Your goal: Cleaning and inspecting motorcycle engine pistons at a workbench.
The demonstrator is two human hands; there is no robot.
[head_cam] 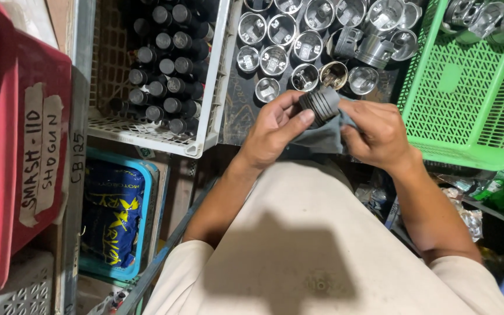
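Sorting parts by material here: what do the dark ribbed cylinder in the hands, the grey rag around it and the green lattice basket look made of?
The dark ribbed cylinder, held by the left hand, looks like dull, grimy metal: ring grooves, and the same shape as the shiny pistons behind. The grey rag, pressed by the right hand, is soft woven cloth that folds. The green lattice basket is glossy moulded plastic.

Piston: short dark-grey metal cylinder with ring grooves around its side, tilted, crown end facing the camera; held up between both hands, the left hand gripping its near side with the thumb across the top edge. Cloth: grey-blue rag, crumpled, bunched beneath and against the piston's lower side, pinched in the right hand, its loose end hanging down between the two hands.
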